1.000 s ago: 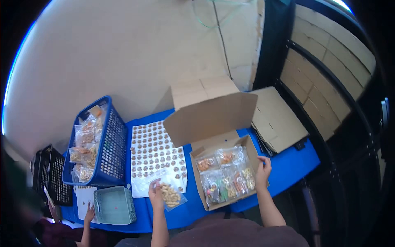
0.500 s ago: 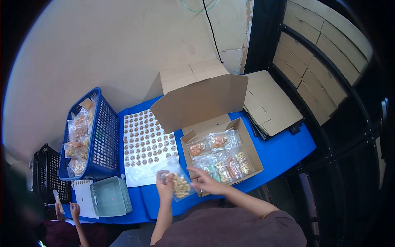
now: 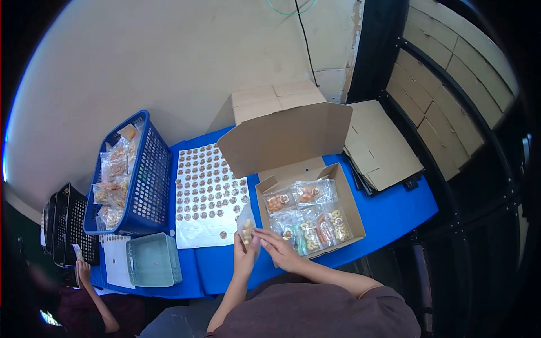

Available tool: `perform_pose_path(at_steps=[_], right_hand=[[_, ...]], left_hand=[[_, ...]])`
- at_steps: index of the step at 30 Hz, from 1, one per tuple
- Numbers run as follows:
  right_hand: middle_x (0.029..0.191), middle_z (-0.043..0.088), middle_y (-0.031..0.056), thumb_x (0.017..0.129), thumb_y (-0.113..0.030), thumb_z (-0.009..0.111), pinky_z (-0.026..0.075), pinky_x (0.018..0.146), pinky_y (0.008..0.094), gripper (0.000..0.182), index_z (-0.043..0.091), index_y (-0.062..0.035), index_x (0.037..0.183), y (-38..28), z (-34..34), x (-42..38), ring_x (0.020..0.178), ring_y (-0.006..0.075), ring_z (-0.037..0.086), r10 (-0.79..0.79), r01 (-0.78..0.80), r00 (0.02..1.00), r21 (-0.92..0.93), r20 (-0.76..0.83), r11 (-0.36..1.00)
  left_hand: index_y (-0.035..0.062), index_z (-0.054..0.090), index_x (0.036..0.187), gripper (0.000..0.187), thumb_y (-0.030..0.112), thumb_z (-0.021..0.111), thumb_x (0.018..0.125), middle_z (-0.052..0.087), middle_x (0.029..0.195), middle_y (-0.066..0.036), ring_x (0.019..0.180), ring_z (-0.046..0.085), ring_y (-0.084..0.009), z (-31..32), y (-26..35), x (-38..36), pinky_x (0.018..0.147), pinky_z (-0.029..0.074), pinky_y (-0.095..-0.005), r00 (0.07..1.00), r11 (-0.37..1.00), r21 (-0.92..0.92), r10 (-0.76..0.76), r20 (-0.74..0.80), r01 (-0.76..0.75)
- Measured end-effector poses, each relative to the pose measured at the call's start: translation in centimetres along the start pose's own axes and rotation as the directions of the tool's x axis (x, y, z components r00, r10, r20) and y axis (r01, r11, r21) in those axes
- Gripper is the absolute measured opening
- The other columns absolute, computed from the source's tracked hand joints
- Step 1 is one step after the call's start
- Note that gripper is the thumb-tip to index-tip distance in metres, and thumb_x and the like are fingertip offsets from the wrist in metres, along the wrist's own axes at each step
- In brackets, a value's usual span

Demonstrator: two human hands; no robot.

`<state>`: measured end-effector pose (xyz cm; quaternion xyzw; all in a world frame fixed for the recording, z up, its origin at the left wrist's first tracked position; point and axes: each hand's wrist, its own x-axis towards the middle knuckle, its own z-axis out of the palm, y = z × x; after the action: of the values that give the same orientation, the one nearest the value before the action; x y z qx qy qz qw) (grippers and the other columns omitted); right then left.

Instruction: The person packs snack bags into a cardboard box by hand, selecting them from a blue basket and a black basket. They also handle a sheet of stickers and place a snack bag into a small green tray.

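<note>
A clear bag of pale nuts (image 3: 247,230) stands tilted between my two hands, left of the open cardboard box (image 3: 359,228). My left hand (image 3: 244,256) grips it from the lower left. The fingers of my right hand (image 3: 277,248) are pinched at its right edge. Inside the box lie several clear bags, among them orange snacks (image 3: 307,193) at the back and curved pale nuts (image 3: 338,226) at the front right. Behind my hands, a white sheet (image 3: 194,231) carries rows of round stickers, with one lone sticker (image 3: 223,235) near its lower right.
A blue basket (image 3: 147,180) full of bagged snacks stands at the left, with a pale green tray (image 3: 153,262) before it. Black crates (image 3: 70,228) and a co-worker's hand (image 3: 83,271) are further left. Flat cardboard (image 3: 383,146) is stacked right of the box.
The bag has turned from facing the camera to nearly edge-on. My right hand has closed in on its edge. The view has shifted, and the co-worker's hands have moved.
</note>
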<state>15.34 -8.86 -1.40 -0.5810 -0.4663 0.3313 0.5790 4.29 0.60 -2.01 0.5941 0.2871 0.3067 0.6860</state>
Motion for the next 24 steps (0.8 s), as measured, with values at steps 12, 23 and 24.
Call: perform_pose_path(at_steps=[12,23,24], right_hand=[[0.151,0.021,0.0126,0.089,-0.035,0.052,-0.009,0.109,0.0515,0.047,0.046,-0.0332,0.135,-1.6,-3.6,0.2,0.141,0.0353,0.005,-0.355,0.343,0.908,-0.879,0.221,0.331],[0.13,0.049,0.0183,0.085,-0.033,0.067,0.035,0.101,0.0329,0.072,0.033,0.0012,0.138,-3.4,-3.1,1.4,0.124,0.0206,0.044,0.308,-0.392,0.903,0.28,0.3,0.876],[0.131,0.048,0.0189,0.085,-0.034,0.067,0.034,0.103,0.0332,0.075,0.031,0.002,0.139,-3.9,-3.1,1.5,0.126,0.0209,0.042,0.322,-0.425,0.893,0.355,0.314,0.832]], left_hand=[[-0.0027,0.046,0.124,0.039,0.022,0.054,0.095,0.058,0.113,-0.012,0.099,0.059,-0.0138,-0.5,2.0,-0.2,0.082,0.049,-0.0271,0.986,0.955,-0.247,-0.167,0.011,0.164],[-0.0008,0.042,0.128,0.043,0.015,0.058,0.092,0.057,0.116,-0.01,0.104,0.055,-0.0133,0.5,5.2,-1.6,0.091,0.044,-0.0267,0.985,0.99,-0.119,-0.062,0.161,0.081],[0.0012,0.035,0.136,0.053,0.015,0.058,0.091,0.055,0.12,-0.01,0.109,0.053,-0.0149,0.5,5.5,-1.5,0.094,0.042,-0.0276,0.982,0.989,-0.13,-0.045,0.185,0.069]])
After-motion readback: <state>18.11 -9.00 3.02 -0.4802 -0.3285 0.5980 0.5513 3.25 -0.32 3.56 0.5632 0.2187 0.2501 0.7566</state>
